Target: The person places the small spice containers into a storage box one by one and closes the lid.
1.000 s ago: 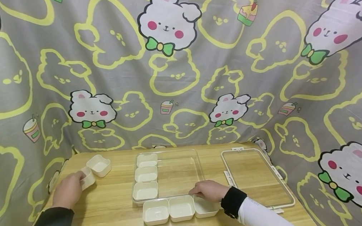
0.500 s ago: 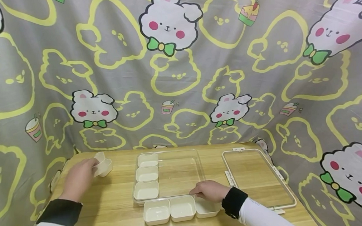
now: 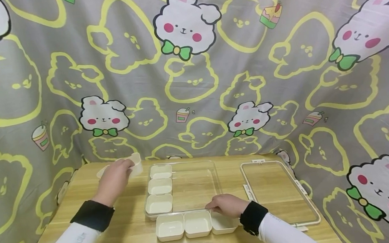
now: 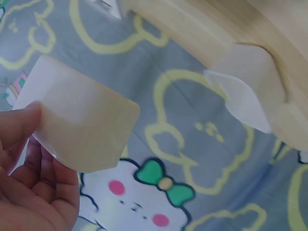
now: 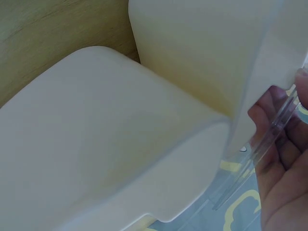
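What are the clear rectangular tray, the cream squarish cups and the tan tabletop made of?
The clear rectangular tray: probably glossy plastic; it's see-through with shiny edges.
The cream squarish cups: likely plastic with a soft sheen; corners look moulded.
The tan tabletop: maybe wood or wood print; grain shows, finish faintly shiny.

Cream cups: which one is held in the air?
The cup in the left hand; the others sit on the table or in the clear tray.

Clear rim (image 5: 262,144) — fingers (image 5: 291,147) grip it.
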The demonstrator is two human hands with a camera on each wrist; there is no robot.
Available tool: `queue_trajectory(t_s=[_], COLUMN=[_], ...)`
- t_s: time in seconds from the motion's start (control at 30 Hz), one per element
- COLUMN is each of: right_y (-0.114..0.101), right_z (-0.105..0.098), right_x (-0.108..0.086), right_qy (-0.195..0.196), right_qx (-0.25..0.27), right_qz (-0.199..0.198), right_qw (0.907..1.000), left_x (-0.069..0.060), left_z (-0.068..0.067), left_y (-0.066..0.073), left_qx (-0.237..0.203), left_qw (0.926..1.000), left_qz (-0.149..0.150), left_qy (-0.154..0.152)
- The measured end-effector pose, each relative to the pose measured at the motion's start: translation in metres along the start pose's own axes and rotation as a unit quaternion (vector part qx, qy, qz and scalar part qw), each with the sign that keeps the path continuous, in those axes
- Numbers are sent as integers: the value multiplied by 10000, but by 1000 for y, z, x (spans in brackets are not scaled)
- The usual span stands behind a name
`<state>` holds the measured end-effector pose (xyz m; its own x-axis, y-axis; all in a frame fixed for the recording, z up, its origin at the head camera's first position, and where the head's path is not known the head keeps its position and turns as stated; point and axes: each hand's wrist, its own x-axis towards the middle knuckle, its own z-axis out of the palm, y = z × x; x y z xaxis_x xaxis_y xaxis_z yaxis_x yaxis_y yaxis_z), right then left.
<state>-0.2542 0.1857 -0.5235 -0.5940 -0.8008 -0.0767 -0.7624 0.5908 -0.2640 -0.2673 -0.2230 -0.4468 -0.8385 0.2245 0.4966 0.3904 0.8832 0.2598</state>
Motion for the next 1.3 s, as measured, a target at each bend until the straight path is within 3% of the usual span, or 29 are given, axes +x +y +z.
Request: queue_trajectory(t_s=[0.27,0.87,1.1,1.3], right_y=[-3,-1,-2,-2], right_z=[-4,-4,-3,-4], right_x=[-1,-2,-1,0], right_qy=[-53,41,22,47], right_qx=[56,58,114,114], right_qz=[51,-166,-163,-147], right_qw=[10000,9998,9998,9998], left_x=[14,41,48,54], left_z=[24,69,88,104], left_y=[24,86,96,102], left_qx=[-264,-317,-500,-570], left_qw=[9989,9966,9938,9918], left_qz=[373,644,685,962], left_qy=[103,-398,-722,-613])
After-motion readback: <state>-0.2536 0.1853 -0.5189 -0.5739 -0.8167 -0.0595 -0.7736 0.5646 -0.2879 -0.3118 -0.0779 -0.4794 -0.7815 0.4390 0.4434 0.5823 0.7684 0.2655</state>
